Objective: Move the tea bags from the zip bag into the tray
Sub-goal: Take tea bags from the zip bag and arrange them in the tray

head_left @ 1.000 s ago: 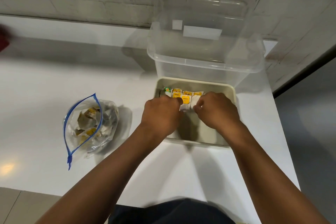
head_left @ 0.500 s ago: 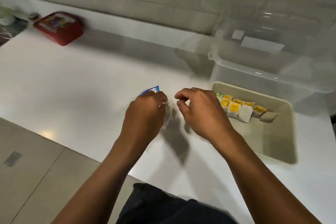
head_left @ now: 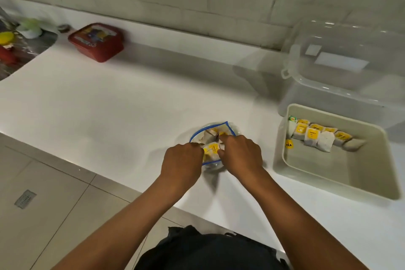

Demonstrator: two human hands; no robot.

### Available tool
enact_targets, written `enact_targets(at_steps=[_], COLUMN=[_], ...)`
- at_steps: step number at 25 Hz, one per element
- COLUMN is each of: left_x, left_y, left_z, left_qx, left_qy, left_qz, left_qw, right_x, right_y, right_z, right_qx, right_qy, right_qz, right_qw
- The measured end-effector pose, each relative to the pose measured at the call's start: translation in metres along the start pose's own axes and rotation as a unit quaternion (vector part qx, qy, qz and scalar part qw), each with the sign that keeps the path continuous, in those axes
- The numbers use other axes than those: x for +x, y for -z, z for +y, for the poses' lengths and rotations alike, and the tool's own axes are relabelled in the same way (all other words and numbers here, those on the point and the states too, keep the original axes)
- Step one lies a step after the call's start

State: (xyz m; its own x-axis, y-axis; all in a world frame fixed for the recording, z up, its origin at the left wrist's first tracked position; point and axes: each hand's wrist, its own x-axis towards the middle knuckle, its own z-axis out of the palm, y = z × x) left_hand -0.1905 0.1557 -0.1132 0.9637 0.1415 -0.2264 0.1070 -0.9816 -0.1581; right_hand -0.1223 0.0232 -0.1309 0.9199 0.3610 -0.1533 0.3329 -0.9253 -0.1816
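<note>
The fingertips of both hands are down in the mouth of the zip bag (head_left: 215,138), which lies on the white counter (head_left: 109,105) with its blue-edged opening spread wide. The right hand (head_left: 240,154) reaches in from the right side, fingers curled, with the index finger poking deepest among the tea bags in the zip bag (head_left: 211,149); it seems to pinch one, though the contact itself is hidden by the knuckles. The left hand (head_left: 183,161) sits at the near left rim of the opening, its fingers bent and closed on the plastic edge, right against a yellow-labelled bag. Both hands are palm down, knuckles up, nearly touching each other over the pouch. The forearms run back toward the body, converging on the bag from either side.

Well to the right, the beige tray (head_left: 306,173) rests on the counter with a row of tea bags in the tray (head_left: 317,138) lined along its far side. Just behind it stands a clear plastic bin (head_left: 339,72). A red lidded box (head_left: 96,41) sits far off at the left, near the wall.
</note>
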Motion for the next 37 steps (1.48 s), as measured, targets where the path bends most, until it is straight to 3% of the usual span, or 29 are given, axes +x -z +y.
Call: enact_targets(at_steps=[7, 11, 17, 21, 25, 27, 33, 37], left_x=[-0.001, -0.001, 0.007, 0.007, 0.013, 0.016, 0.027, 0.024], left_y=[-0.006, -0.012, -0.018, -0.008, 0.001, 0.002, -0.006, -0.012], left_z=[-0.014, -0.022, -0.03, -0.03, -0.032, -0.034, -0.052, -0.054], left_qx=[0.007, -0.055, -0.173, -0.293, -0.295, -0.314, -0.408, -0.375], left_qy=[-0.051, -0.07, -0.07, -0.063, -0.089, -0.085, -0.08, -0.089], left_qz=[0.027, 0.066, 0.13, 0.208, 0.234, 0.232, 0.19, 0.169], left_qw=[0.998, 0.994, 0.974, 0.931, 0.922, 0.917, 0.889, 0.907], right_x=[-0.002, -0.004, -0.003, -0.004, -0.008, -0.01, -0.015, -0.018], right_y=[-0.013, -0.016, 0.002, 0.011, 0.023, 0.026, 0.023, 0.01], right_z=[-0.007, -0.012, -0.015, -0.015, -0.019, -0.021, -0.019, -0.022], right_qx=[0.103, 0.156, 0.19, 0.159, 0.133, 0.14, 0.319, 0.31], right_qy=[-0.038, -0.069, -0.002, 0.042, 0.057, 0.048, 0.018, 0.003], right_qz=[-0.007, 0.045, 0.088, 0.095, 0.098, 0.114, 0.107, 0.096], right_qw=[0.994, 0.984, 0.978, 0.982, 0.985, 0.982, 0.942, 0.946])
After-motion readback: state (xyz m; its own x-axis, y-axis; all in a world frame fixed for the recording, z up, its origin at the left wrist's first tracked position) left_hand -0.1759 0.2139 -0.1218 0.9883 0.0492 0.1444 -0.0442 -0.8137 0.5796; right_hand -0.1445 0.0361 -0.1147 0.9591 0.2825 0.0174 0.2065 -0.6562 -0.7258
